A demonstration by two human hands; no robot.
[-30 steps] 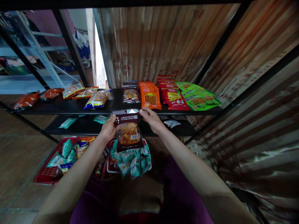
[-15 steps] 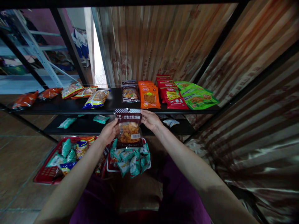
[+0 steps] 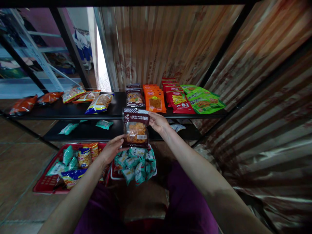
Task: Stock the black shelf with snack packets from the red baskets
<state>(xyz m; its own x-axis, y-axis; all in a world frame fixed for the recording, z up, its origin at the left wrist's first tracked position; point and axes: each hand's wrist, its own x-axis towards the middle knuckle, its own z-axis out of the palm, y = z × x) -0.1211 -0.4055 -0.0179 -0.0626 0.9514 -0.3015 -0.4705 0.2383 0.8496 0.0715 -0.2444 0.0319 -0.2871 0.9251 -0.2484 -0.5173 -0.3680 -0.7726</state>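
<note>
A dark brown snack bag (image 3: 136,128) with a clear window and a barcode is held up in front of the shelf's front edge. My right hand (image 3: 158,122) pinches its upper right corner. Fingers of my left hand (image 3: 114,148) grip its lower left corner, the thumb in front. Behind it on the upper shelf lie similar brown snack bags (image 3: 135,98), beside a stack of orange snack bags (image 3: 155,100). Below the held bag, a small basket (image 3: 114,175) is heaped with teal snack packets (image 3: 136,164).
Red snack bags (image 3: 179,100) and green snack bags (image 3: 206,100) lie further right on the black upper shelf (image 3: 117,109). Blue-and-yellow bags (image 3: 99,103) lie to the left. A red basket (image 3: 40,185) of mixed snacks stands on the floor. A striped curtain (image 3: 175,45) hangs behind.
The brown snack bag has risen slightly and shifted a little right. My left hand has slid from its left side down to the lower left corner; my right hand keeps its hold.
</note>
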